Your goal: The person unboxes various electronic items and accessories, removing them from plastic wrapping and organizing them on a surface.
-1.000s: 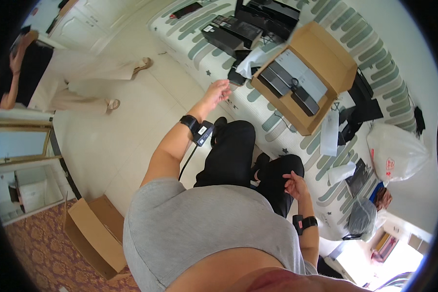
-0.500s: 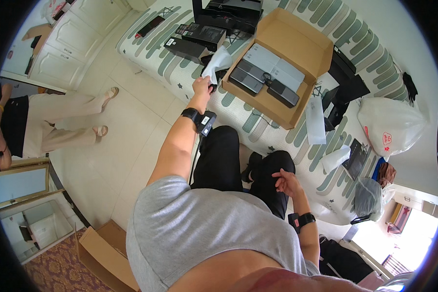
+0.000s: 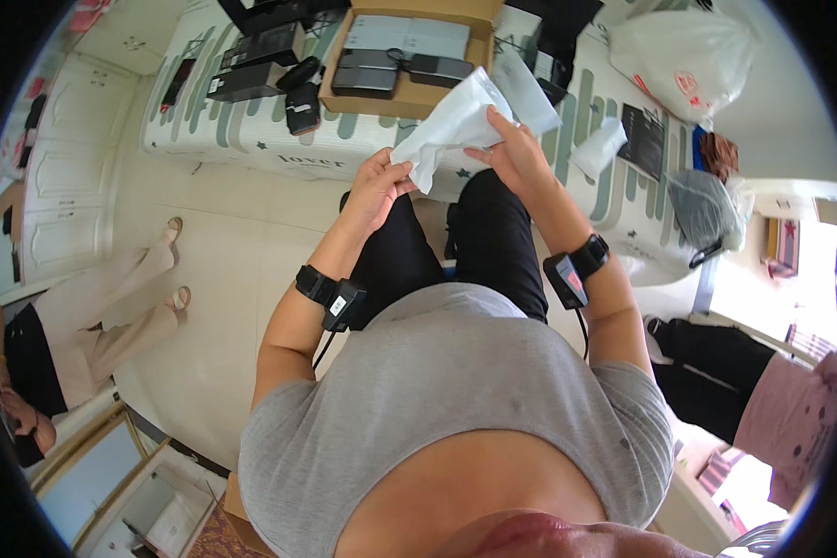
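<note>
While holding a white pouch [image 3: 451, 121] aslant over the near edge of the bed [image 3: 251, 139], pinch its left end in the left hand [image 3: 374, 191], fingers narrow on a crumpled corner. Grip its right edge in the right hand [image 3: 516, 158], fingers likewise closed on the thin white material. Cannot tell whether anything lies inside the pouch. Lose the near right corner of the open carton [image 3: 483, 42] behind the pouch, and the top of its lid past the far rim of view. Can make out inside the carton two dark devices [image 3: 365, 82] along the near side, a looped cable [image 3: 397, 56] between them, and pale grey panels [image 3: 374, 33] behind. See only part of a white sheet [image 3: 530, 95], just right of the pouch and partly hidden by it. Find further right a white wrap [image 3: 600, 147] beside a flat black packet [image 3: 642, 141]. Cannot see what fills the bulging white bag [image 3: 688, 65], far right; can barely make out the contents of the grey bag [image 3: 702, 209], nearer. Cannot tell what the dark boxes [image 3: 246, 82] on the left contain. Glimpse at near left a strip of brown box [image 3: 240, 516], mostly hidden by the grey shirt [image 3: 456, 372]. Notice two other people, in pale trousers [image 3: 121, 298] at left and a pink top [image 3: 790, 418] at right, both cut off.
</note>
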Tool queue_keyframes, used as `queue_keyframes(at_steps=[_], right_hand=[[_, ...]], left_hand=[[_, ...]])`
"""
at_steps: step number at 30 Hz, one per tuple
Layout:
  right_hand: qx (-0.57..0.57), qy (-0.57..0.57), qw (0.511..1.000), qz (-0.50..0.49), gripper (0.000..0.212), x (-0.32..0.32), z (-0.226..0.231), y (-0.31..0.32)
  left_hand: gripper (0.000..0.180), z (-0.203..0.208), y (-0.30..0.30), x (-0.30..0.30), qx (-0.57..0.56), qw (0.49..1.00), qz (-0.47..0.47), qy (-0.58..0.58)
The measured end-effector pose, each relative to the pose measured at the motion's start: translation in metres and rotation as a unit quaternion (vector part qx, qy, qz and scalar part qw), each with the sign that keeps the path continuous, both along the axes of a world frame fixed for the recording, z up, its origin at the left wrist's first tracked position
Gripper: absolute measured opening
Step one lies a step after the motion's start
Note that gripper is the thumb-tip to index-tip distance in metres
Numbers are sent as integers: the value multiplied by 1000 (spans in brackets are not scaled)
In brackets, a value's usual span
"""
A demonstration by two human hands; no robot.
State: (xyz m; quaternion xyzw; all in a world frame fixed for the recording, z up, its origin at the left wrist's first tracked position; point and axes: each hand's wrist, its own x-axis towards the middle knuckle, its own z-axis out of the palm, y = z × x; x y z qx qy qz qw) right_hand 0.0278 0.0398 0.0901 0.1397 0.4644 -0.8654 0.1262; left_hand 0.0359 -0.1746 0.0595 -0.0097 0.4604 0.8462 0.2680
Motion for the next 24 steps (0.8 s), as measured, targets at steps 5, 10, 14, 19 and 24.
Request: queue_keyframes(at_steps=[5,10,14,19,24], right_hand=[[-27,16,993,-111,37,19,13,27],[13,35,994,-104,35,37,16,46],[49,72,994,-67,35,39,23,43],[10,124,992,8,40,58,18,25],[155,108,978,88,32,75,-8,1]], left_hand=[[15,-17,-9,2,-14,992,-113,54],[28,27,11,24,45,993,-105,-2],[31,17,21,26,-75,985,-148,49],[24,17,38,32,-69,994,-16,87],[21,16,47,35,-80,988,-5,129]])
